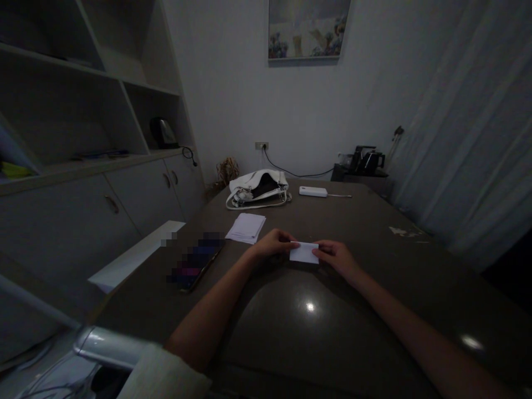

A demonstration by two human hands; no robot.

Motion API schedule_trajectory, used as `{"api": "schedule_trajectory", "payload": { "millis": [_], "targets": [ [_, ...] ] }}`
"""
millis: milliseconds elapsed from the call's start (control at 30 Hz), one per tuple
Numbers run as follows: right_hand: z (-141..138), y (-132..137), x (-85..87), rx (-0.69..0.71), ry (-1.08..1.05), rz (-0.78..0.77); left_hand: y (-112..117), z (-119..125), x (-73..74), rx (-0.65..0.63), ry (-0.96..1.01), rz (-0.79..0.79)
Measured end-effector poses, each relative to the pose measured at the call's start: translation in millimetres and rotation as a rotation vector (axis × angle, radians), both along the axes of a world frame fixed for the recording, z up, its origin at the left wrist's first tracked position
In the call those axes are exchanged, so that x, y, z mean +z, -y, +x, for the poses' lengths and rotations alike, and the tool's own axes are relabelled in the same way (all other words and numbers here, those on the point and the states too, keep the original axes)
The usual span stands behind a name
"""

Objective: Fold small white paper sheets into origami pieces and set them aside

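A small white piece of paper (305,253) is held between my two hands, just above the dark tabletop. My left hand (275,244) pinches its left edge, thumb on top. On the other side, my right hand (336,258) grips the right edge, its thumb also on the near face. Whether the paper is folded or a single sheet I cannot tell. To the left of my left hand lies a loose stack of white paper sheets (246,227). Nearer to me on that side is a phone (198,265), its screen blurred out.
The dark table (316,343) fills the middle. A white handbag (260,188) stands at its far end, with a white power bank (312,192) and short cable to its right. Shelving (95,116) lines the left wall. A kettle (371,162) stands behind at right, beside a curtain (469,127).
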State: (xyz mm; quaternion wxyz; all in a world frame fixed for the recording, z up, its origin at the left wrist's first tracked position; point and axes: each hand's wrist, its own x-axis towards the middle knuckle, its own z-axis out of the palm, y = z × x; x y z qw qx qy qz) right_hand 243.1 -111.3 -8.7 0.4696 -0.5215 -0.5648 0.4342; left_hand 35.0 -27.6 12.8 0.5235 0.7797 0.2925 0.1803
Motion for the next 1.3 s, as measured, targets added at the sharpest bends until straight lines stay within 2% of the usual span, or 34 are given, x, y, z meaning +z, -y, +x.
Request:
{"api": "schedule_trajectory", "payload": {
  "millis": [600,867,1033,1100,1233,1300],
  "targets": [
    [2.1,-3.4,-7.7,0.015,-0.022,0.022,-1.0,0.6,-2.3,0.033,-0.006,0.001],
    [-2.9,1.0,1.7,-0.036,-0.143,0.019,-7.3,0.8,-4.9,0.109,0.076,0.020],
    [-6.2,0.7,1.3,-0.021,-0.036,0.028,-12.0,3.0,-9.3,0.124,0.103,0.043],
    [-5.8,-1.3,-2.8,-0.030,0.012,0.059,-11.4,4.6,-9.7,0.107,0.067,0.104],
    [-2.1,-4.7,-9.3,-0.057,0.119,0.147,-3.4,9.2,-5.3,0.127,-0.046,0.323],
    [-0.9,-4.4,-9.1,-0.045,0.157,0.173,2.1,11.9,-2.4,0.123,-0.056,0.355]
  ]
}}
